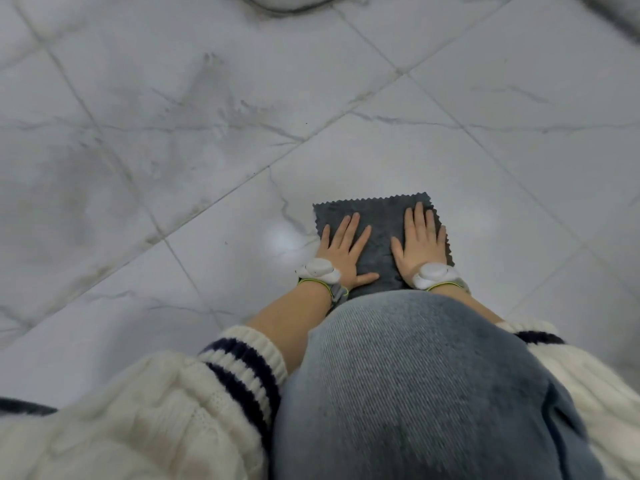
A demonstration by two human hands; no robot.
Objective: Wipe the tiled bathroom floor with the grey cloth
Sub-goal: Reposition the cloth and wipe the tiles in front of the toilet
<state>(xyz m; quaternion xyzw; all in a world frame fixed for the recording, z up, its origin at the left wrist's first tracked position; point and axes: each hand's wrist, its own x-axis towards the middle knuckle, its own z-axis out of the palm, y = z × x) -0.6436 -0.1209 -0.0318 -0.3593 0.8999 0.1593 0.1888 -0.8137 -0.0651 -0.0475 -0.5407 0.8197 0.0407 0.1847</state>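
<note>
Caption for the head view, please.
Left hand and right hand press flat on the grey cloth on the tiled floor.

Grey cloth (379, 233): dark grey, plush pile, zigzag-cut edges; spread flat as a rough rectangle on the floor, its near edge hidden from view; pressed down by the left hand (341, 247) and right hand (420, 244), fingers straight. Tiled floor (207, 133): large pale marble-look tiles, grey veining, thin grout lines laid diagonally; dull smudges are seen at left
</note>
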